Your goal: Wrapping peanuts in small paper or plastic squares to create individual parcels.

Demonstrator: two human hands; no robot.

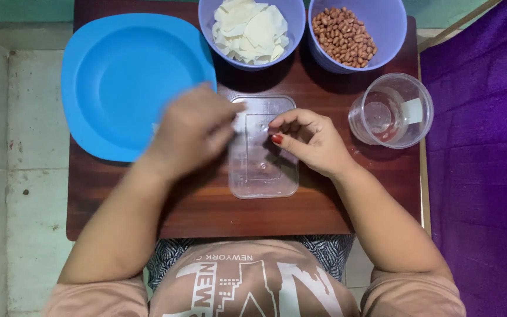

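Clear tray [263, 170] centred on desk [206, 205], within reach. Right hand [312, 141] grip narrow, pinching tray's film. Left hand [192, 132] blurred, grip state unreadable.

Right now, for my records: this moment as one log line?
left hand: over clear tray | right hand: on tray | grip: unclear

Blue plate [118, 82], peanut bowl [394, 23], chip bowl [206, 17], clear cup [391, 111].

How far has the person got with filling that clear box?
Laid out already: bowl of white chips, bowl of peanuts, blue plate, clear cup. In hand: left hand and right hand over the clear box. Left: box, plate and cup look empty.
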